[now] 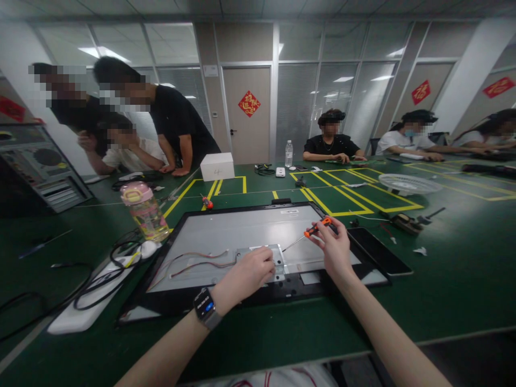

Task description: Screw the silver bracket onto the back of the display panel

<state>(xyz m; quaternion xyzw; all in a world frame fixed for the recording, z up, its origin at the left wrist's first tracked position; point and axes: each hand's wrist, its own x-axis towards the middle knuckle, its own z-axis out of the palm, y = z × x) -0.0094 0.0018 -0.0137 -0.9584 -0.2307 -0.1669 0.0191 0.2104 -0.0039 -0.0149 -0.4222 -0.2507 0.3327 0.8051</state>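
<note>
Right hand (335, 244) closed round the orange-black screwdriver (318, 227); left hand (252, 269) curled over the metal plate (279, 262), can't tell if my fingers pinch it or only press. Hands apart. Plate sits on the screen panel (226, 228), toward its near side, flat on the bench (262, 344). Tip is at the plate's right edge; too small to tell if it meets a screw. Shaft slants low: I'd want it steeper, seated before any twist, left fingers pinning the plate away from the tip's line, no skidding onto the panel. Thin wires (201, 263) trail left, easy to snag with my wrist.

Edges: phone (379, 250) close along the panel's right side, so tight for my elbow; bottle (145, 215) and white strip (92, 309) crowd the left. A band of bench shows between panel and front edge; more room past the far edge.
</note>
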